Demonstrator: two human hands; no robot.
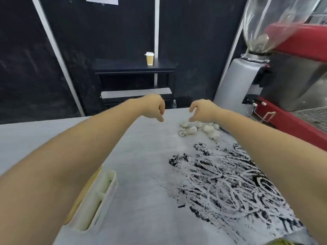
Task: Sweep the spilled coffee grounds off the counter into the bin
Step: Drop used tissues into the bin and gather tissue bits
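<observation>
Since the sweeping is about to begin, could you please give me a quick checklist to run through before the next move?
1. Coffee grounds located, smeared across the counter: ok.
2. Left hand free, holding nothing: ok.
3. Right hand free, holding nothing: ok.
4. Sweeping tool gripped: not ok; the cream dustpan-like tool lies untouched under the left forearm.
5. Crumpled white wads off the counter: not ok, they lie beside the grounds.
6. Bin in view: cannot tell.

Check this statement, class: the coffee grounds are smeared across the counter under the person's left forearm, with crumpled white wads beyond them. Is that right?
Not quite. The head view shows the coffee grounds smeared under the right forearm, not the left. The crumpled white wads do lie beyond them on the counter, near the right hand.
</observation>
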